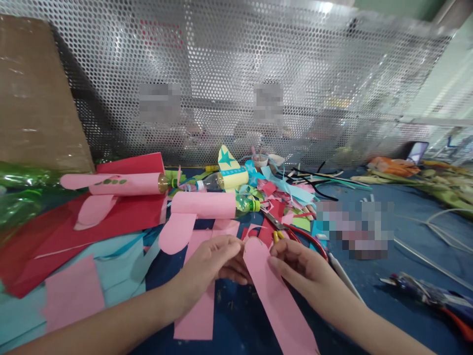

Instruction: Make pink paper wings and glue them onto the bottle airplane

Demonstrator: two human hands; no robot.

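Note:
A long pink paper strip point(275, 296) with a rounded far end slants between my hands. My right hand point(297, 266) pinches its right edge, thumb on top. At the rounded end, my left hand point(221, 259) has its fingers curled closed against the left edge; its fingertips are partly hidden. Beneath my left hand lies a straight-cut pink paper strip point(195, 310). Red-handled scissors point(281, 226) rest just beyond my right hand, beside a small yellow item point(277, 236). Ahead lies a plastic bottle point(244, 204) wrapped in pink paper point(203, 204), with a rounded pink flap.
Another pink-wrapped bottle point(125, 183) lies on red card point(129, 212) at left. A yellow-wrapped bottle point(232, 176) and paper scraps sit behind. Blue paper sheets point(22, 325) cover the left. A perforated metal screen point(221, 69) closes off the back. Thin wires point(432, 256) lie right.

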